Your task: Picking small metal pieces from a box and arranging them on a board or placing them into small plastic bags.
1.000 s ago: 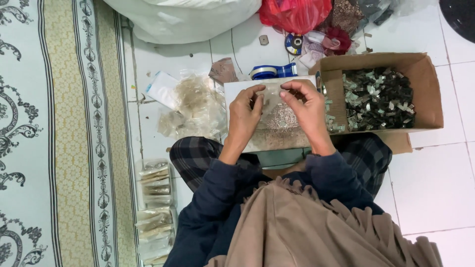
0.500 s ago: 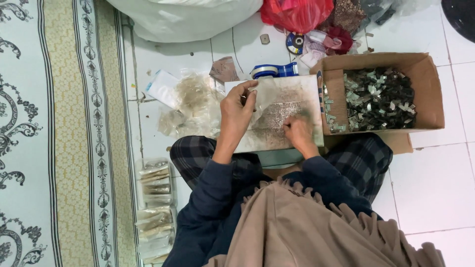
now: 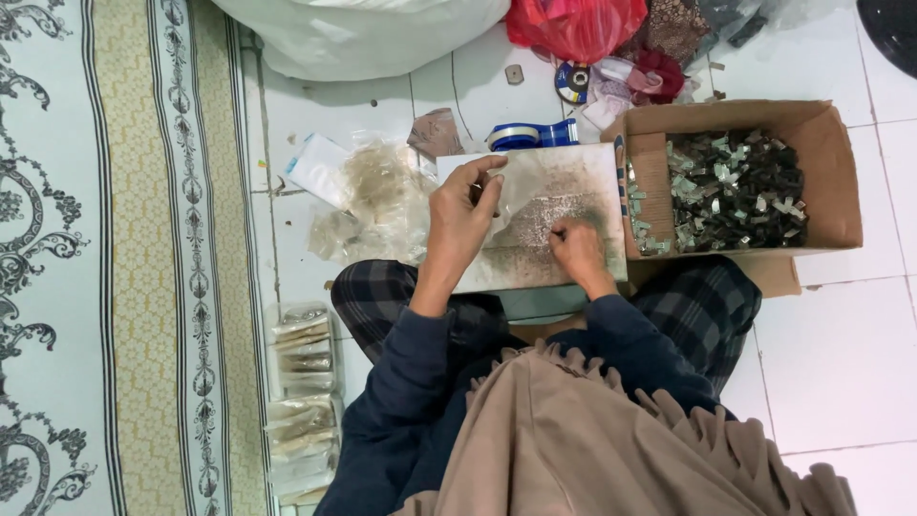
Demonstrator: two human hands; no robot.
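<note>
A stained white board [image 3: 564, 182] lies across my lap, strewn with a patch of tiny pale pieces [image 3: 546, 212]. My left hand [image 3: 460, 222] is raised over the board's left part, thumb and fingers pinched around something small that I cannot make out. My right hand [image 3: 576, 250] rests on the board near its front edge, fingertips closed on the tiny pieces. To the right, touching the board, stands an open cardboard box [image 3: 829, 172] filled with several small dark and silvery items [image 3: 734, 189].
Clear plastic bags [image 3: 374, 196] lie on the tiled floor left of the board. Filled small packets [image 3: 304, 401] are stacked by my left knee. A blue tape dispenser [image 3: 531, 134], a red bag [image 3: 575, 27] and a large white sack [image 3: 363, 33] lie beyond. A patterned rug [image 3: 115, 258] is at left.
Both hands were raised together over the board's middle. My right hand has dropped to the tiny pieces near the front edge, while my left hand stays lifted at the left.
</note>
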